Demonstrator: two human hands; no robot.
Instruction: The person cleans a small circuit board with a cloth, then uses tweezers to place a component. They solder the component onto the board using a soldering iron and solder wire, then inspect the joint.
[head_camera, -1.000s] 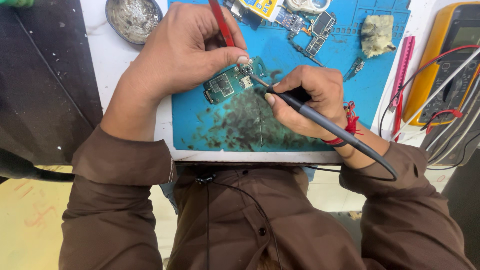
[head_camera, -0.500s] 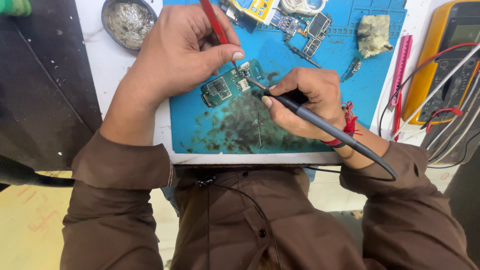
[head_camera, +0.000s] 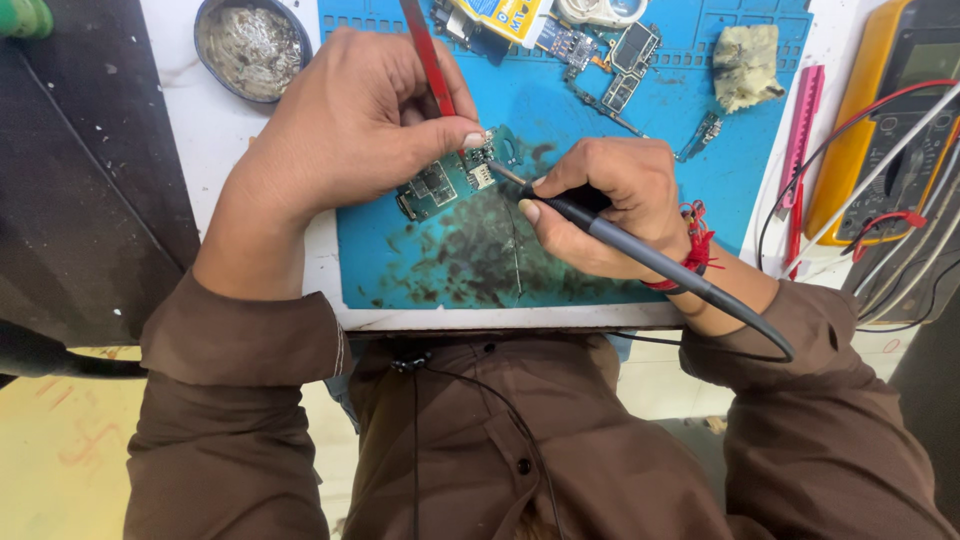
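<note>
I am pinching red tweezers (head_camera: 428, 60) in my left hand (head_camera: 350, 125), fingers clenched around them, their tips pressing down on the small green circuit board (head_camera: 445, 180). The board is lying on the stained blue work mat (head_camera: 560, 230), left of centre. My right hand (head_camera: 610, 205) is gripping a black soldering iron (head_camera: 640, 255) like a pen, its tip touching the board's right edge. A yellow-and-blue rectangular packet (head_camera: 505, 15) is lying at the mat's far edge, and a yellow multimeter (head_camera: 880, 120) is sitting far right.
</note>
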